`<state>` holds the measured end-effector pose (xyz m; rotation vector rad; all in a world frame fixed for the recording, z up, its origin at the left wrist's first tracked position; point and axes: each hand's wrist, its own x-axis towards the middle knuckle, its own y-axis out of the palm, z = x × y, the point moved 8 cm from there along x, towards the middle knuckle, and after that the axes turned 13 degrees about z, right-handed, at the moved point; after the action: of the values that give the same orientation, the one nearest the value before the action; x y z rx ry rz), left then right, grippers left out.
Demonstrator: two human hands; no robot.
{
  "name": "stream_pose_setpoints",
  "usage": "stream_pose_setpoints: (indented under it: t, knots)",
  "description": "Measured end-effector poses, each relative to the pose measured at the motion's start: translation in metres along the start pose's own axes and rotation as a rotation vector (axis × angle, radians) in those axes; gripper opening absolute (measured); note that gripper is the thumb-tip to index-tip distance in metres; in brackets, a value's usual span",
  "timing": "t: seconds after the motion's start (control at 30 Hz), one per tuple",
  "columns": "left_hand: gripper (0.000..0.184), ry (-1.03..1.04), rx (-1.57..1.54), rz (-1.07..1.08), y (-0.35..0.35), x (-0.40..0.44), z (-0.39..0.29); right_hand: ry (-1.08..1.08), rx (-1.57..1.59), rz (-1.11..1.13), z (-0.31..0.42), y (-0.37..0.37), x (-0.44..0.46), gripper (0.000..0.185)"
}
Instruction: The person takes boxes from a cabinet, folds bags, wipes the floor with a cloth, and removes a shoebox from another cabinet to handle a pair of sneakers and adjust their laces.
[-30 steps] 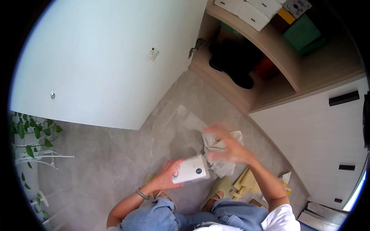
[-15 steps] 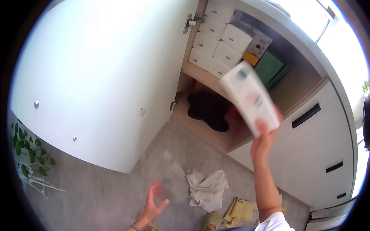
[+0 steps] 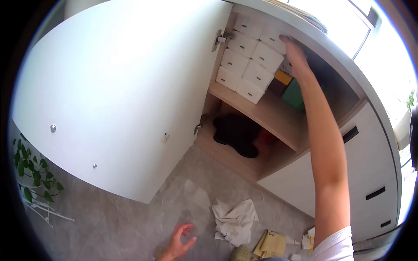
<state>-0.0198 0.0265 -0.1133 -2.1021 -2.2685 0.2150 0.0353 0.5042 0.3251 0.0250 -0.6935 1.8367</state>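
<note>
Stretched into the upper shelf of the cupboard, my right hand (image 3: 295, 54) has its fingers on the right end of a white tissue pack (image 3: 273, 38), which lies at the top of the right column. Part of its grip is hidden behind the hand. Other white tissue packs (image 3: 257, 76) are stacked below and to the left. A green box (image 3: 293, 93) and a yellow-orange box (image 3: 283, 77) stand to the right of the stack, below my forearm. Low over the floor, my left hand (image 3: 180, 241) is open with fingers apart, holding nothing.
A large white cupboard door (image 3: 126, 95) stands open on the left. Black boots (image 3: 237, 135) lie in the lower compartment. On the floor are a crumpled pale cloth (image 3: 237, 222) and folded yellow bags (image 3: 271, 243). A leafy plant (image 3: 37, 169) is at far left; drawers (image 3: 370, 174) are at right.
My right hand has moved up and into the shelf, carrying the white pack to the top of the stack. My left hand is slightly lower in view and stays open.
</note>
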Motion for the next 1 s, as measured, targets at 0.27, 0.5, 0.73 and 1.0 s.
stream_pose_setpoints:
  t: [0.27, 0.5, 0.73, 1.0]
  knots:
    - [0.069, -0.071, 0.041, -0.488, -0.058, -0.023, -0.003, -0.445, -0.177, -0.034, -0.034, -0.008, -0.086, 0.060]
    - [0.076, 0.005, 0.314, -0.751, -0.111, -0.031, -0.037, -0.170, -0.246, 0.566, -0.178, 0.054, -0.336, 0.033]
    - [0.071, 0.013, 0.401, -0.658, -0.119, -0.017, -0.042, 0.367, -0.168, 1.098, -0.298, 0.087, -0.588, 0.028]
    - [0.065, 0.001, 0.239, -0.649, -0.134, -0.018, -0.034, 0.630, 0.167, 0.803, -0.306, 0.071, -0.653, 0.026]
